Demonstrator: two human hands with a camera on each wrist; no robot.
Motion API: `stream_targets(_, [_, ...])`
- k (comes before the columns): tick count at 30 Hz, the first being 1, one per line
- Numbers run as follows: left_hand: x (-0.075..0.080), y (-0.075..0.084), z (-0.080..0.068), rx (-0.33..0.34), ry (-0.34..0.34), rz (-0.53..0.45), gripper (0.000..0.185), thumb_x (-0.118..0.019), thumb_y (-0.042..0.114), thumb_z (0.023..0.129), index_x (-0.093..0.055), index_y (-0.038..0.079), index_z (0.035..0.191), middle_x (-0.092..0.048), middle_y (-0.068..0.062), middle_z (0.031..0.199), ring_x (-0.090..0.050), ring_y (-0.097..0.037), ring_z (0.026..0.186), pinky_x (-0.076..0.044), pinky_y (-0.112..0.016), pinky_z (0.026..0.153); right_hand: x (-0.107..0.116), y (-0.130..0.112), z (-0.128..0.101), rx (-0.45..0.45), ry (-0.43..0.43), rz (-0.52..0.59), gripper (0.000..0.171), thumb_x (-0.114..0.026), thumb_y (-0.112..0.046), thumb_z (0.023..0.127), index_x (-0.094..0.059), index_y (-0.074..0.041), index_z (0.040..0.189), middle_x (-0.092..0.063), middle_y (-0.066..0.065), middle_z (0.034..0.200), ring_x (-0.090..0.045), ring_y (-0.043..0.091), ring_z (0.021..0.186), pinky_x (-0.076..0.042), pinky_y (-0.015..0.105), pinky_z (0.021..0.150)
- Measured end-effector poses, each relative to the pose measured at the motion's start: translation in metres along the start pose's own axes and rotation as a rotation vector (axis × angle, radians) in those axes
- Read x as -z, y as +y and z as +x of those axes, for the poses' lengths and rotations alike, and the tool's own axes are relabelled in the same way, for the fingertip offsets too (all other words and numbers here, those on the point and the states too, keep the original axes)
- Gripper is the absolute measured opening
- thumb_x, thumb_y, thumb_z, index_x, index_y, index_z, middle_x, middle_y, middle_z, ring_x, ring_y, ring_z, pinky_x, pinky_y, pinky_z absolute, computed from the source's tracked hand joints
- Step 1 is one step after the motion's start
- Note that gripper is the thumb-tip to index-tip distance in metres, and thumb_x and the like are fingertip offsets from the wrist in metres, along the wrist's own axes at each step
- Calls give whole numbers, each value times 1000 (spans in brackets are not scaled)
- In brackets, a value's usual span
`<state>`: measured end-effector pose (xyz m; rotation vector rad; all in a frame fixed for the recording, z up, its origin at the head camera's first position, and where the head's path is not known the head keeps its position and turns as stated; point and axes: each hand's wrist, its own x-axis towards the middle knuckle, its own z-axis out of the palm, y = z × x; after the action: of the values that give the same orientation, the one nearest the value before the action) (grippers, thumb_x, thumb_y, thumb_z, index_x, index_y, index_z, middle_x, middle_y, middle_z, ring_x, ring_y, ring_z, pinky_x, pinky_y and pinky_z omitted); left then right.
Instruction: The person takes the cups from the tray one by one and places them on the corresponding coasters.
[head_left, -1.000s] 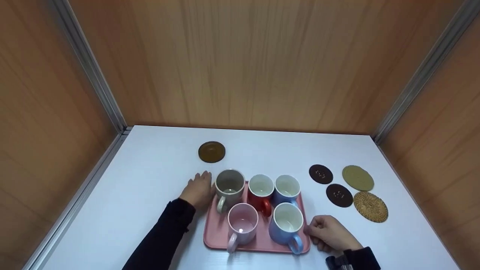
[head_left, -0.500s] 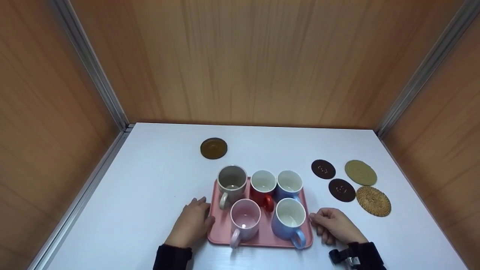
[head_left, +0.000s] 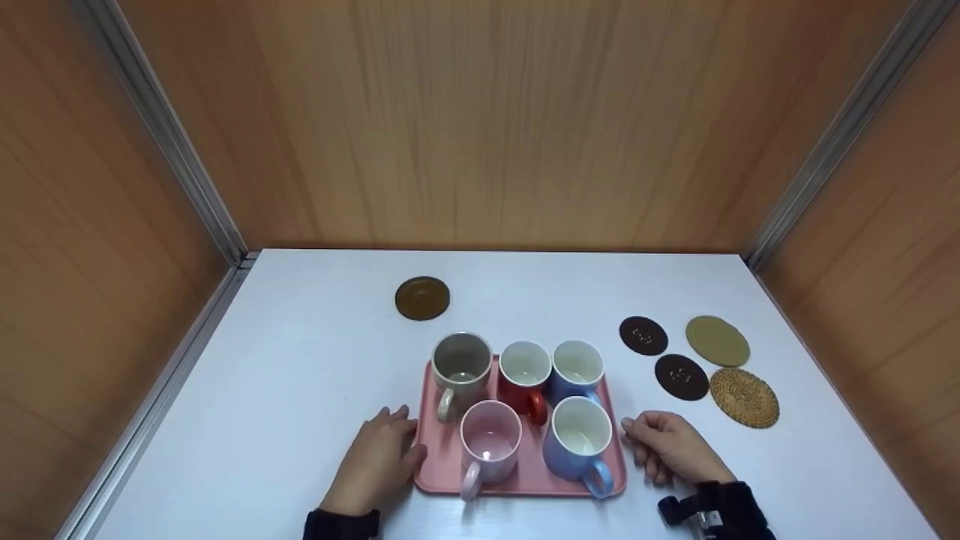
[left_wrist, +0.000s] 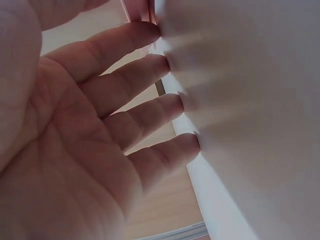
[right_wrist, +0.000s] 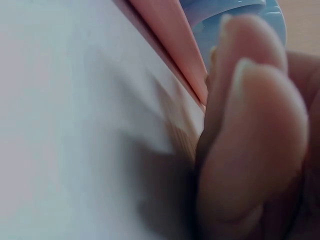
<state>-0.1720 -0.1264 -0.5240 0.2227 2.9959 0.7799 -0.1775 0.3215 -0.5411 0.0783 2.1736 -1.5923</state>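
We count five mugs on one pink tray (head_left: 450, 480) at the table's near middle, and five coasters: one far left (head_left: 422, 298), four grouped right (head_left: 697, 365). Since a second ago our left hand (head_left: 379, 463) has drawn back from the grey mug (head_left: 460, 363); its straight fingers now touch the tray's left edge. Our right hand (head_left: 670, 445), fingers curled, touches the right edge.

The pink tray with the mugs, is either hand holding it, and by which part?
The pink tray is touched, not clearly gripped: the left hand rests open against its left edge; the right hand, fingers curled, meets its right edge.
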Motion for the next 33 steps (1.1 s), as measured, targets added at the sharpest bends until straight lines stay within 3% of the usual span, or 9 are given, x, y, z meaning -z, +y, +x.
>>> stream_targets(15, [-1,3,1,13,11,-12,33,-73,25,86,-73,7,114,-62,-23,134,-50,-48,133,-34,-68,110,0,0,1,-22,24,-10,47,-59,-50,95,-59,-3,90,-62,-1,66,-52,9,44,-47,24,41])
stream_targets(33, [-1,1,-1,-21,20,13,33,-71,25,87,-73,7,114,-63,-24,132,-52,-48,131,-35,-69,108,-1,-1,0,-6,23,34,48,-59,-49,95,-58,-1,95,-62,0,68,-56,10,45,-49,26,41])
